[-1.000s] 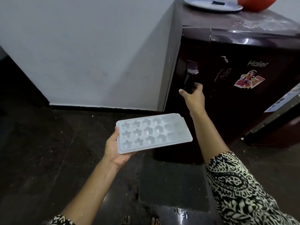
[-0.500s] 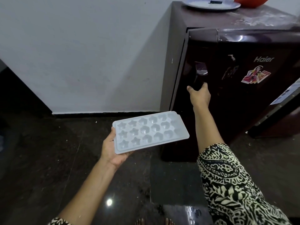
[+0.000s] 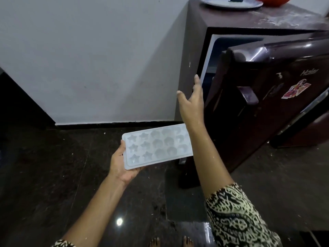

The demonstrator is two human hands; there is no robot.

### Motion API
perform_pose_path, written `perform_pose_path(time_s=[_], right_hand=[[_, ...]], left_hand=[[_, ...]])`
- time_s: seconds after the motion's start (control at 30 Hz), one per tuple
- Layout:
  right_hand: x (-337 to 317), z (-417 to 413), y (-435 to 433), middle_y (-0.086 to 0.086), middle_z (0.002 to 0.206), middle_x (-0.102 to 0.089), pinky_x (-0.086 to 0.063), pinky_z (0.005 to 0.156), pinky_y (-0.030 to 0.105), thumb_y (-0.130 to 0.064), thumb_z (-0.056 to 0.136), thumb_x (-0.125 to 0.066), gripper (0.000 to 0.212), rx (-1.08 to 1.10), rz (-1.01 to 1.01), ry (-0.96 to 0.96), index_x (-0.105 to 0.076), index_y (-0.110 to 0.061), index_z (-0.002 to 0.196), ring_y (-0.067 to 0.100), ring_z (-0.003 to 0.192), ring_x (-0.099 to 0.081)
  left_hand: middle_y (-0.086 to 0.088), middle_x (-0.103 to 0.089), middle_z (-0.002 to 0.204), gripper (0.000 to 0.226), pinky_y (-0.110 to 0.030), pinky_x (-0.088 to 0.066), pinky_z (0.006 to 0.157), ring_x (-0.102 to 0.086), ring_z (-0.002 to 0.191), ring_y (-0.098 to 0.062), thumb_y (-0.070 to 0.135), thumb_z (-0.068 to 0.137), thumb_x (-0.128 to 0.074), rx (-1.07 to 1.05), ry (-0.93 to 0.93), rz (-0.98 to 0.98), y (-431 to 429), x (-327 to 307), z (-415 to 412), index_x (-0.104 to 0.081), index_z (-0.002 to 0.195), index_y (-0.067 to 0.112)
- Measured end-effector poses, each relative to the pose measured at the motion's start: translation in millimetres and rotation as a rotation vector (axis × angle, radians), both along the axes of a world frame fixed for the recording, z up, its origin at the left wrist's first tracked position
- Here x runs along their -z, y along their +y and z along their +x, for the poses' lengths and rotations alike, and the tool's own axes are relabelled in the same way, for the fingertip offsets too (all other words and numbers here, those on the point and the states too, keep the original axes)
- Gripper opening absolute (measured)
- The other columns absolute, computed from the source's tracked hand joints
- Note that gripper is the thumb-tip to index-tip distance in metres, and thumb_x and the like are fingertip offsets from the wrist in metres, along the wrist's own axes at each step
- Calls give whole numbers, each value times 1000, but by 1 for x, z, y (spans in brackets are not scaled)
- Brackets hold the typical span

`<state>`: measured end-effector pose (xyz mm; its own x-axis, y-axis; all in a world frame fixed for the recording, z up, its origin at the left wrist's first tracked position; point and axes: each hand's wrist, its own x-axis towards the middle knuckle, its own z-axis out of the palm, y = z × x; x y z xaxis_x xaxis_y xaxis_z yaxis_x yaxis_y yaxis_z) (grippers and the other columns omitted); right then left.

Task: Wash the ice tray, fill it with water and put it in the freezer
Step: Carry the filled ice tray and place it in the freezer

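Observation:
A pale blue ice tray point(image 3: 156, 145) with star and heart moulds is held level above the dark floor; my left hand point(image 3: 122, 164) grips its near short end from below. My right forearm crosses over the tray's far end. My right hand point(image 3: 193, 100) is raised with fingers straight and spread, beside the free edge of the dark maroon fridge door point(image 3: 267, 97), holding nothing. The door stands partly swung out, showing a white inner frame point(image 3: 210, 56) and a dark interior.
On the fridge top point(image 3: 252, 16) sit a white plate point(image 3: 231, 3) and a red-orange bowl point(image 3: 272, 0). A white wall point(image 3: 89, 59) runs left of the fridge. The floor point(image 3: 53, 166) is dark stone. My bare toes point(image 3: 170, 242) show at the bottom edge.
The fridge door has swung from closed to partly open. My right hand has left the door handle and now sits open at the door's edge. The tray stays in my left hand.

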<state>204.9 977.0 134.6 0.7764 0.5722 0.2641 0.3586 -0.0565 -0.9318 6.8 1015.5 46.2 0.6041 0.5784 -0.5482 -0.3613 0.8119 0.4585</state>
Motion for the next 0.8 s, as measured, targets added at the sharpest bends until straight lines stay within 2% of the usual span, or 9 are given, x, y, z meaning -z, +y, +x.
perform_pose_path(time_s=[0.07, 0.13, 0.23, 0.37, 0.43, 0.53, 0.6, 0.7, 0.8], right_hand=[[0, 11, 12, -2, 158, -13, -21, 117, 36, -19, 93, -51, 72, 6, -9, 155, -9, -22, 152, 14, 144, -16], [-1, 24, 15, -4, 159, -7, -22, 115, 37, -21, 93, -51, 76, 35, -28, 292, -3, -27, 152, 17, 144, -15], [-1, 39, 12, -1, 159, 1, -20, 115, 44, -25, 92, -52, 84, 146, -58, 369, 9, -30, 150, 23, 145, -12], [2, 28, 4, 1, 159, 0, -12, 118, 41, -21, 91, -52, 85, 286, -15, 321, 10, -22, 150, 21, 146, -7], [3, 20, -3, 2, 159, 0, -10, 118, 45, -21, 90, -51, 86, 393, -34, 325, 11, -20, 150, 22, 145, -8], [1, 11, -17, 11, 158, 8, 5, 116, 47, -22, 87, -51, 90, 570, -91, 331, 14, -15, 149, 25, 146, 3], [1, 4, -30, 18, 155, 17, 9, 113, 48, -20, 85, -53, 93, 660, -99, 241, 15, -13, 149, 29, 144, 13], [5, 0, -39, 17, 153, 26, 12, 111, 47, -19, 84, -53, 92, 636, -160, 95, 11, -13, 150, 31, 142, 22], [12, 10, -43, 11, 156, 20, 12, 112, 51, -24, 88, -49, 83, 470, -313, 107, 5, -17, 151, 30, 142, 21]], left_hand=[[-19, -73, 107, 51, -51, -60, 61, -73, 86, -36, 47, 101, -34, -3, -15, -6, -2, -1, 0, -62, 118, 8], [-19, -74, 103, 50, -50, -60, 58, -73, 83, -36, 47, 102, -34, 0, -23, -6, -4, -2, 0, -62, 116, 8], [-18, -75, 97, 48, -49, -59, 55, -74, 79, -36, 46, 101, -35, 16, -24, 0, -5, -4, 0, -63, 112, 8], [-18, -74, 101, 50, -49, -59, 56, -73, 82, -36, 47, 101, -35, 45, -16, 0, -6, -4, 2, -63, 114, 9], [-19, -74, 104, 50, -50, -59, 58, -73, 84, -37, 47, 101, -35, 53, -22, -2, -6, -3, 3, -62, 116, 8], [-18, -74, 102, 51, -49, -59, 57, -73, 83, -36, 47, 101, -34, 66, -28, 4, -5, -2, 4, -62, 115, 8], [-18, -74, 102, 51, -49, -60, 58, -73, 84, -35, 47, 101, -34, 73, -24, 10, -6, -1, 6, -62, 115, 8], [-18, -73, 105, 51, -49, -60, 59, -73, 86, -35, 47, 101, -34, 90, -27, 15, -7, 1, 10, -61, 118, 8], [-17, -73, 105, 51, -48, -60, 59, -73, 87, -35, 47, 101, -33, 104, -26, 16, -7, 3, 16, -61, 119, 9]])
